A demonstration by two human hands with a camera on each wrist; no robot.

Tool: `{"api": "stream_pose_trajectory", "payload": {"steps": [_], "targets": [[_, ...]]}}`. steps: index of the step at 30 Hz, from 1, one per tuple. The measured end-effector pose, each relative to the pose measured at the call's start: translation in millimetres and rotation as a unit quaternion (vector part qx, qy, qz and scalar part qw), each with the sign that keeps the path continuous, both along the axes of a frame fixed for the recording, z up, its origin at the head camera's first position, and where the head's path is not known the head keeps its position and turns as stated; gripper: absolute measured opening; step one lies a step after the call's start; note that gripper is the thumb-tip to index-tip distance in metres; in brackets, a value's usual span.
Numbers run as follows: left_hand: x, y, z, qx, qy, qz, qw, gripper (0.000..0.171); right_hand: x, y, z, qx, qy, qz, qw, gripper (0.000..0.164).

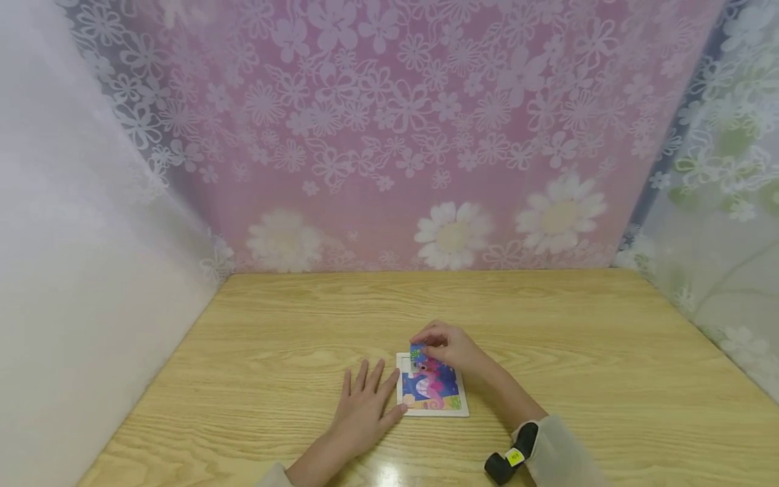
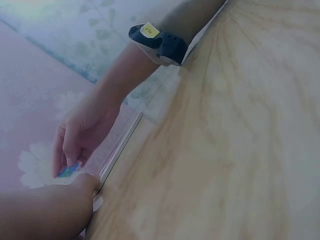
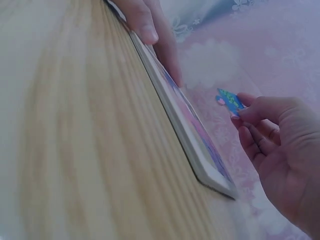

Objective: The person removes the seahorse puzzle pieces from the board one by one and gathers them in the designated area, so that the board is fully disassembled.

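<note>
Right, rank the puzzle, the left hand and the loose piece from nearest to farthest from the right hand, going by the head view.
1. Piece: pinched in the right hand.
2. Puzzle: lying flat, below the raised piece.
3. Left hand: farthest, at the puzzle's left edge.

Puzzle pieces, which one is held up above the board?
The blue piece with green markings: it alone is pinched in the right hand, while the other pieces lie inside the white frame.
</note>
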State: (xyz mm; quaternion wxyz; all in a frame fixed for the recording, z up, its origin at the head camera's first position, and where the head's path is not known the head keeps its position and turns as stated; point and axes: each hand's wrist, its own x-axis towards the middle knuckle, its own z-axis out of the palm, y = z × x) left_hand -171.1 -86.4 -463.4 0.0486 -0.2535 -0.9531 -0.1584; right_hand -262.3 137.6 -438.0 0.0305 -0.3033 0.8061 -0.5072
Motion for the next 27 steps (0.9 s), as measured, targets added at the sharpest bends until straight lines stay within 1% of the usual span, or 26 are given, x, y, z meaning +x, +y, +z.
{"api": "stream_pose_trajectory", "payload": {"steps": [4, 7, 15, 20, 27], "targets": [[-1.3, -1, -2.5, -0.006, 0.004, 0.012, 0.9999, 0.061, 0.3, 11, 5.3, 0.006, 0.013, -0.003, 1.0, 0.019], [-1.9, -2, -4.3, -0.008, 0.005, 0.016, 0.9998, 0.061, 0.0, 20, 6.3, 0.009, 0.027, 0.0, 1.0, 0.02], [-0.9, -2, -6.5, -0.002, 0.001, 0.017, 0.9999, 0.063, 1.6, 47, 6.6, 0.015, 0.033, -0.006, 0.999, 0.021], [-0.7, -1, -8.0, 0.006, 0.0, 0.018, 0.9998, 0.063, 4.0, 64, 7.9, 0.022, 0.033, -0.018, 0.999, 0.02], [-0.2, 1, -7.4, 0.008, 0.004, 0.018, 0.9998, 0.062, 7.1, 84, 6.0, 0.013, 0.045, -0.02, 0.999, 0.018]]}}
